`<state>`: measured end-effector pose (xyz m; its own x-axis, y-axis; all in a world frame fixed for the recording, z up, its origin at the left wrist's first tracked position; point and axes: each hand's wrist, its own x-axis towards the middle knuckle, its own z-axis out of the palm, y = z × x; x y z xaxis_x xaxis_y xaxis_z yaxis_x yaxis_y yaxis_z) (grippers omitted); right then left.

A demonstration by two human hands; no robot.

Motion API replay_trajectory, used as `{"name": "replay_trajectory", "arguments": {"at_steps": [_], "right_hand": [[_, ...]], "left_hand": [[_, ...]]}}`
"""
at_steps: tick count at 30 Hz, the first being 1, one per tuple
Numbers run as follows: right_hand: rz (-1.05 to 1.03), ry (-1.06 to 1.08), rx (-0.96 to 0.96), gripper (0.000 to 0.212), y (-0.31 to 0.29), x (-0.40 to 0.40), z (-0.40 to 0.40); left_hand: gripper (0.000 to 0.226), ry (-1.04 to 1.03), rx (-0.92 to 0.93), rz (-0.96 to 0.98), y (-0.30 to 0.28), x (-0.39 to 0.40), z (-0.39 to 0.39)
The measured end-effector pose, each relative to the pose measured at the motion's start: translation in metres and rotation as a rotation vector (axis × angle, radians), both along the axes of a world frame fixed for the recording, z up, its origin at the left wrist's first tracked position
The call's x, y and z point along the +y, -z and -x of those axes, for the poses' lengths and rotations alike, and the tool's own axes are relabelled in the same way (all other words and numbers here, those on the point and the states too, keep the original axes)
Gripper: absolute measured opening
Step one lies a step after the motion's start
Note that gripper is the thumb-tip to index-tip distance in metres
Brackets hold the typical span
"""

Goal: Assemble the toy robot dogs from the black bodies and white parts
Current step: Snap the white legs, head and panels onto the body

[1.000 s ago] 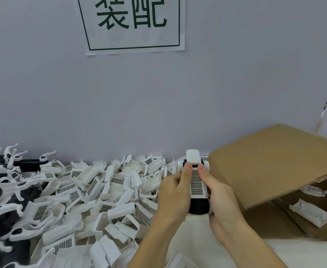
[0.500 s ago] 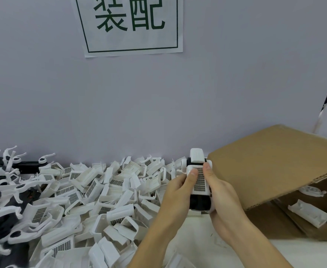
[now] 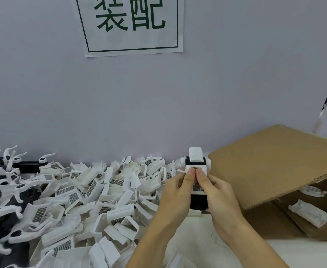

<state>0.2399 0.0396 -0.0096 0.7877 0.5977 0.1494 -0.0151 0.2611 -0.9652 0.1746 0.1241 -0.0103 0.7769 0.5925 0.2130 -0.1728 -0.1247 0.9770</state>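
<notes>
Head camera view: nearest, two bare forearms reach up from the bottom edge, and the left hand and right hand grip one toy dog between them, fingers curled round its sides above the pale table. Both thumbs lie side by side, touching, on the gridded white cover on its back; half a second ago they were apart, the left thumb at the cover's edge and the right thumb near its top. The black body shows below the cover, and the white head points away toward the wall. Left of the hands spreads a heap of loose white parts, with black bodies with white legs at the far left. To the right stands an open cardboard box with a few white pieces inside. Beyond is a grey wall with a paper sign in green characters, which sits slightly lower in the frame than before.
</notes>
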Motion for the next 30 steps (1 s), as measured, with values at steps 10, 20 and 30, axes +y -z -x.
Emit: {"name": "replay_trajectory", "arguments": {"at_steps": [10, 20, 30], "right_hand": [[-0.095, -0.062, 0.093, 0.038, -0.003, -0.005, -0.01], [-0.074, -0.031, -0.028, 0.03, 0.003, -0.008, -0.016], [-0.024, 0.028, -0.114, 0.025, 0.005, -0.004, -0.013]], "left_hand": [[0.035, 0.184, -0.049, 0.115, 0.002, 0.001, 0.0], [0.026, 0.099, -0.022, 0.15, 0.004, 0.002, 0.0], [0.024, 0.087, -0.011, 0.21, 0.0, 0.002, -0.001]]}}
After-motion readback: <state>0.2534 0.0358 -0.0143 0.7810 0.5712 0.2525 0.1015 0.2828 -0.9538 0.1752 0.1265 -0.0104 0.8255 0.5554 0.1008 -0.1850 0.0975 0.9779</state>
